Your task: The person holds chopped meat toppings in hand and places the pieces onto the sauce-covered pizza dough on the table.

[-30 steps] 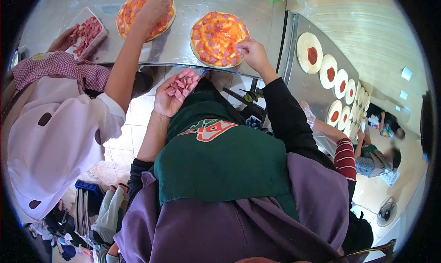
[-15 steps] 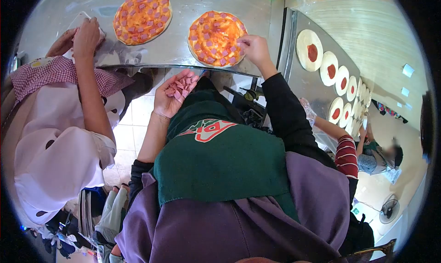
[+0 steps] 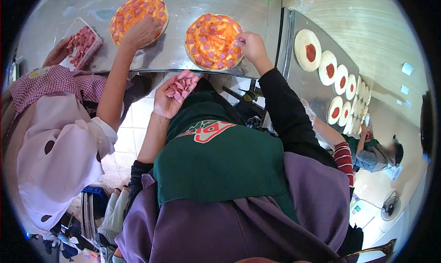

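My left hand (image 3: 165,103) is turned palm up and cupped just in front of the table edge, holding a small pile of diced ham (image 3: 181,87). Above it on the metal table lies a round pizza (image 3: 212,39) with red sauce, melted-looking yellow patches and scattered ham squares. At that pizza's right rim is my right hand (image 3: 251,45), thumb and fingertips pinched together; whatever is between them is too small to make out. To the left lies a second ham-topped pizza (image 3: 131,16), partly covered by a co-worker's hand (image 3: 143,32).
The co-worker's other hand (image 3: 57,53) is at a white tray (image 3: 98,43) of diced ham on the left. Several dough rounds with red sauce (image 3: 303,56) line a side counter (image 3: 298,24) at right. Other people stand at that side.
The co-worker's hand has moved right, from the ham tray to the left pizza, and the tray is now plainly visible. My hands have stayed almost in place.
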Demonstrator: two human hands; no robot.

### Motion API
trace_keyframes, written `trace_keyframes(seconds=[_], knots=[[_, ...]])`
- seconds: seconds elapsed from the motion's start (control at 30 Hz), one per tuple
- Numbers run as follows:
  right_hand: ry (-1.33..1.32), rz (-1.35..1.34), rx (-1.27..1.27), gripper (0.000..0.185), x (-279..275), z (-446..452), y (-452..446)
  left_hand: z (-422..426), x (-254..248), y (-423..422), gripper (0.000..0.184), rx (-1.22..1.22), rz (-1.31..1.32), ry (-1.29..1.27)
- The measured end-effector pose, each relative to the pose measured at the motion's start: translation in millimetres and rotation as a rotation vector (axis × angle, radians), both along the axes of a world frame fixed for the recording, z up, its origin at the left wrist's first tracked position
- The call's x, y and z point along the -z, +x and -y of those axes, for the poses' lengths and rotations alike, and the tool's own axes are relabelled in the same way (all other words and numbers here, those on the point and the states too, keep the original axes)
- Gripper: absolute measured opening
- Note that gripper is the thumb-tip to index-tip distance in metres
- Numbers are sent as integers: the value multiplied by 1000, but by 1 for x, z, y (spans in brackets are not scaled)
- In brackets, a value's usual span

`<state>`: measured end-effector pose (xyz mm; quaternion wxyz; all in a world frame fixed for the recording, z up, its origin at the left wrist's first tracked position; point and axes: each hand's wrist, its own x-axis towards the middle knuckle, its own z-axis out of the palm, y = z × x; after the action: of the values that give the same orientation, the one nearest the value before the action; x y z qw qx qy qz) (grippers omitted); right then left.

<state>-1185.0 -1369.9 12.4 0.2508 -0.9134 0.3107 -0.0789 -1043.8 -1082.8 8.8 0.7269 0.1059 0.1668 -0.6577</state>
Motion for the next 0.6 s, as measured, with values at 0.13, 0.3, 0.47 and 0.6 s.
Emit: trace_keyframes(seconds=[0.13,0.3,0.47,0.6], knots=[[177,7,130,11,-7,12,-2,3,-4,2,41,-4,-1,25],[180,43,96,16,-6,25,0,7,-6,5,40,-13,-30,21],[298,-5,71,13,1,26,11,12,-5,7,40,-34,-18,-15],[185,-140,9,11,-5,26,21,15,-2,9,41,-37,-40,3]])
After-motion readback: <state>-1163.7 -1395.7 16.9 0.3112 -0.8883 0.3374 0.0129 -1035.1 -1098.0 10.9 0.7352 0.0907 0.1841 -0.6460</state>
